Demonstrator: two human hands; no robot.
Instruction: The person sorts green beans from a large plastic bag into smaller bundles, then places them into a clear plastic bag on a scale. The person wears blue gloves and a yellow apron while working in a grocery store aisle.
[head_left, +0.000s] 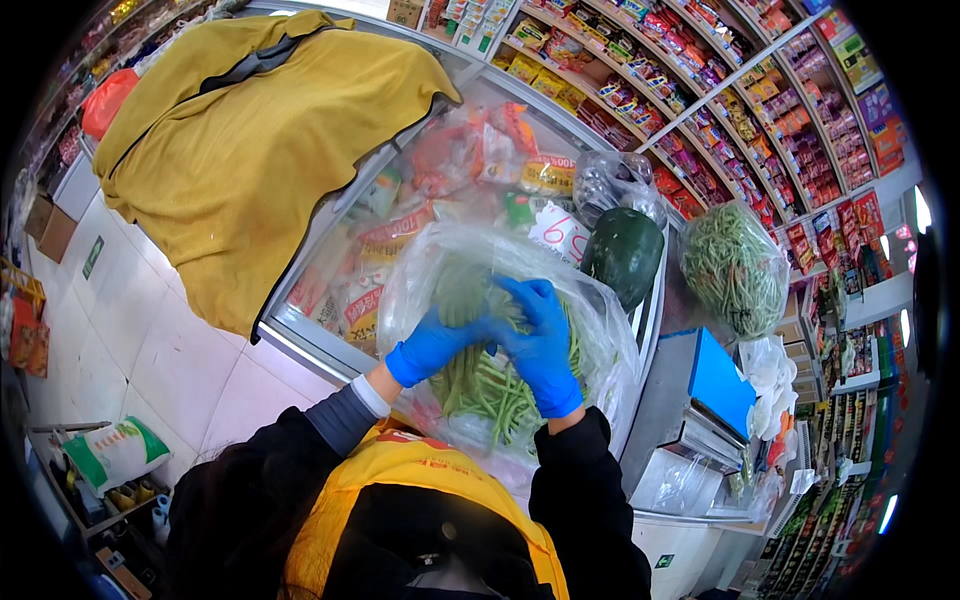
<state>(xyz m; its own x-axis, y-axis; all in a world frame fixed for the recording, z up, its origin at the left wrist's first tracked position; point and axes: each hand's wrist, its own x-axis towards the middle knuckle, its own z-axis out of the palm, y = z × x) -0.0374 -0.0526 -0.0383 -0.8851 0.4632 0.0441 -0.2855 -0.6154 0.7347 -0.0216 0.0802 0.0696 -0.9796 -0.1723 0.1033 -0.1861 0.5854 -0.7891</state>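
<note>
Both my hands wear blue gloves and meet over a large clear plastic bag (600, 330), which lies open on a glass-topped chest freezer (319, 262). Loose green beans (502, 394) fill the bag's near part. My left hand (435, 346) reaches in from the left, its fingertips blurred beside the other hand. My right hand (536, 337) has bent fingers close above the beans. Whether either hand pinches a bean is hidden by blur and overlap. Past my fingers, a pale green mass shows dimly through the plastic.
A dark green winter melon or watermelon (624, 255) sits right of the bag, near a handwritten price card (556, 231). A full bag of green beans (735, 270) stands farther right, above a weighing or wrapping machine (694, 420). A mustard cloth (277, 150) drapes the freezer's left side.
</note>
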